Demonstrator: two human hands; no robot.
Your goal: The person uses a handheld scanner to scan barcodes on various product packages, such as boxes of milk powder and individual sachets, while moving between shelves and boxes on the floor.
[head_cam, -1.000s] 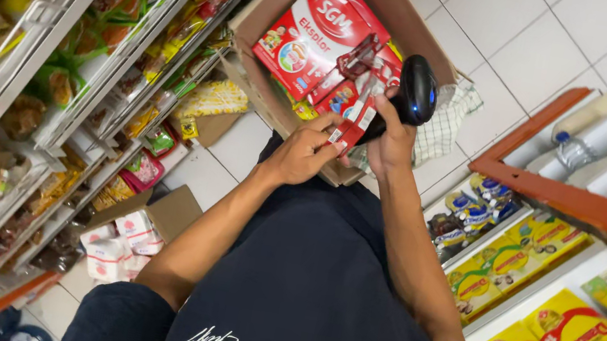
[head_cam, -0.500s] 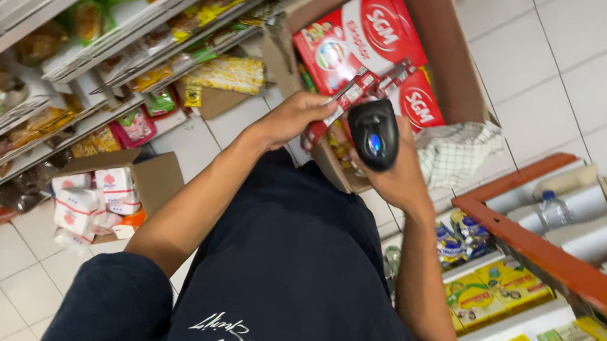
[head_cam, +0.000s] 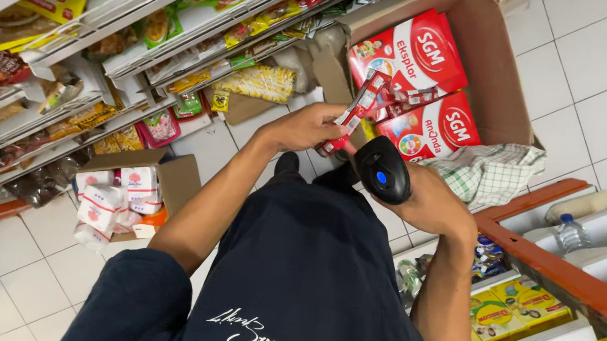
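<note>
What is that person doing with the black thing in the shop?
A person stands in a shop aisle. The left hand holds up a strip of small red packets. The right hand holds a black scanner right beside it. Below them sits an open cardboard box with big red cartons inside.

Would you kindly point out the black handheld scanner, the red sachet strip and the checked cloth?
black handheld scanner [head_cam: 384,171], head view, on its rounded top.
red sachet strip [head_cam: 353,113], head view, mid-strip.
checked cloth [head_cam: 486,171], head view, its middle fold.
</note>
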